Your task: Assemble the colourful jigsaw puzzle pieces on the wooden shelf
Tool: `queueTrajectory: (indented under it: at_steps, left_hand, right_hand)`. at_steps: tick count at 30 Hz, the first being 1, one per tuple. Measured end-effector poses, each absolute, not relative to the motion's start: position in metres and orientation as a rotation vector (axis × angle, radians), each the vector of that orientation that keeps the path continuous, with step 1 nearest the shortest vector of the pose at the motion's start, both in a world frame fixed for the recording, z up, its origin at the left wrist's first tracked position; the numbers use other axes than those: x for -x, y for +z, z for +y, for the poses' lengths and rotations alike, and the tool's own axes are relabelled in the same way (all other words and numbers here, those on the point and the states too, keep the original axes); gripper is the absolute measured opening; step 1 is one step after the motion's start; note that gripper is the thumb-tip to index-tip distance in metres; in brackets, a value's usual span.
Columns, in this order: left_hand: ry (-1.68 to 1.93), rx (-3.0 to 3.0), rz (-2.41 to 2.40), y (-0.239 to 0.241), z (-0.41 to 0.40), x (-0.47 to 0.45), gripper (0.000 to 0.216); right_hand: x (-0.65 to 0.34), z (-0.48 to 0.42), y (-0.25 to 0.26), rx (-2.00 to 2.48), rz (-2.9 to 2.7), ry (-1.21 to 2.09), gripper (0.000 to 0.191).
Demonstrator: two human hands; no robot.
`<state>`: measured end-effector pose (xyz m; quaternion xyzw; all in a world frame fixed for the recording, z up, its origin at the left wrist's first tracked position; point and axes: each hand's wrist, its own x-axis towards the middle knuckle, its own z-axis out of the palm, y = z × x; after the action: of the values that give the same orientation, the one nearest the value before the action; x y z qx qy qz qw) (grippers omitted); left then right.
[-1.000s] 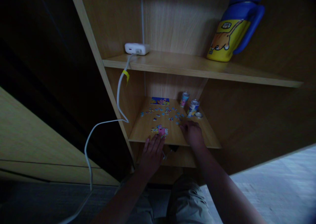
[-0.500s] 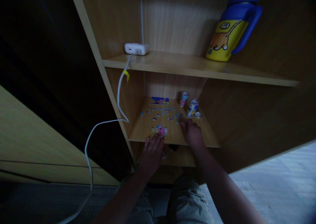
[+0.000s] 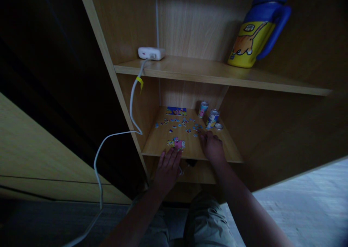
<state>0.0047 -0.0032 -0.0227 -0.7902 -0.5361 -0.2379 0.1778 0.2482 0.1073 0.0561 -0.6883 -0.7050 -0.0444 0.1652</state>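
Note:
My left hand (image 3: 168,167) lies flat at the front edge of the lower shelf, fingers stretched out. Its fingertips are at the lower side of a partly joined jigsaw puzzle (image 3: 178,143) with pink and yellow cartoon figures. My right hand (image 3: 212,146) rests further right on the shelf with its fingers curled in. Whatever its fingertips may hold is hidden. Just left of those fingertips are loose jigsaw pieces (image 3: 188,130), with several more scattered behind. A blue picture card (image 3: 176,111) lies at the back.
Two small printed tins, one at the back (image 3: 203,109) and one nearer (image 3: 212,119), stand at the right beside a round lid (image 3: 218,126). Above, the upper shelf (image 3: 190,67) holds a white charger (image 3: 150,53) with a hanging cable (image 3: 98,167) and a blue-yellow bottle (image 3: 251,36).
The view has shifted very slightly. Both hands stay in nearly the same places, and no piece has visibly moved.

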Motion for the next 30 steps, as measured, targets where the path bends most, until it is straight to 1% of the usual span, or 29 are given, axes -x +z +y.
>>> queueTrajectory:
  at_steps: [12, 22, 28, 30]
  left_hand:
    - [-0.700, 2.234, -1.518, -0.0257, -0.0019, -0.0046, 0.069]
    - [-0.705, 2.228, -1.517, -0.0241, -0.0030, -0.0050, 0.071]
    - [-0.710, 2.229, -1.511, -0.0275, -0.0019, -0.0046, 0.078]
    - [-0.715, 2.226, -1.507, -0.0279, -0.0016, -0.0045, 0.076]
  right_hand:
    - [-0.2494, 0.1063, 0.0559, 1.976, -1.990, -0.103, 0.022]
    - [-0.2475, 0.1038, 0.0576, 1.994, -1.980, -0.145, 0.024]
    - [-0.2483, 0.1061, 0.0529, 2.032, -1.974, -0.168, 0.026]
    - [-0.2477, 0.1052, 0.0542, 2.030, -1.982, -0.167, 0.025]
